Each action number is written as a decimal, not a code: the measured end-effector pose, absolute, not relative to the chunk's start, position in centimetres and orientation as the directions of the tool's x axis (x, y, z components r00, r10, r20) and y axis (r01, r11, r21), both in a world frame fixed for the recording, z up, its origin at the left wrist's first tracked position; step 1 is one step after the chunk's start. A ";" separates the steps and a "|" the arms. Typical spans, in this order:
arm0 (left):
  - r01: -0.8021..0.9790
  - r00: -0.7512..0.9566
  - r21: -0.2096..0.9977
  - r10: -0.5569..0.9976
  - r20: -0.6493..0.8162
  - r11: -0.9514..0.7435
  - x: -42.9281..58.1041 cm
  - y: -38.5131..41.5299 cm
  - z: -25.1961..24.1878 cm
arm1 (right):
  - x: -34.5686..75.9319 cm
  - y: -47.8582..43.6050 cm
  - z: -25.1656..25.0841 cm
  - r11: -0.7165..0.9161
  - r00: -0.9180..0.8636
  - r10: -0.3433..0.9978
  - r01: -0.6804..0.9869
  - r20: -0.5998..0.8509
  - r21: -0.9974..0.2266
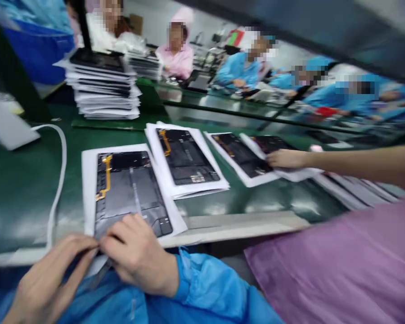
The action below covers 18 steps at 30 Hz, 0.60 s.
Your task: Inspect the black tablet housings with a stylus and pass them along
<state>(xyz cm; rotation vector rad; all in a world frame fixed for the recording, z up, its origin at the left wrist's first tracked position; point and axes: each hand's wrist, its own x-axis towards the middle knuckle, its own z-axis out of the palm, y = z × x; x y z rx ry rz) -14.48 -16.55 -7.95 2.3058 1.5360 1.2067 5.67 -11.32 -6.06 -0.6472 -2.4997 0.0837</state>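
Note:
In the head view, an opened tablet (124,189) with dark inner parts and an orange flex cable (107,175) lies on a white sheet (89,180) at the table edge. By its lower left corner my left hand (57,270) pinches, thumb and fingers together. My right hand (138,256) is closed right beside it, over the tablet's lower edge, fingertips almost meeting the left ones. A thin greyish strip (101,275) shows just below the fingertips. What either hand pinches is too blurred and covered to name.
Another open tablet (185,155) on white sheets lies to the right, with more beyond it. A co-worker's hand (288,159) touches one there. A tall stack of sheets and tablets (104,90) stands at the back left. A white cable (63,157) runs down the left side.

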 end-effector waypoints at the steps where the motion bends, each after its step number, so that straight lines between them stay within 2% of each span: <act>1: 0.704 0.181 0.500 0.809 0.559 -0.504 -13.8 -16.7 -7.5 | 5.7 -11.4 -6.0 0.876 -0.722 0.480 0.426 0.499 -0.227; 4: 0.666 0.152 0.538 0.800 0.580 -0.517 -12.8 -16.8 -6.6 | 5.8 -11.4 -6.3 0.850 -0.680 0.524 0.377 0.513 -0.369; 8: 0.654 -0.008 0.634 0.834 0.551 -0.413 -13.0 -16.9 -6.3 | 5.6 -10.9 -6.7 0.817 -0.613 0.566 0.325 0.551 -0.477; 18: 0.601 -0.059 0.690 0.838 0.543 -0.404 -12.4 -17.1 -6.0 | 5.6 -11.0 -6.5 0.807 -0.608 0.569 0.283 0.554 -0.518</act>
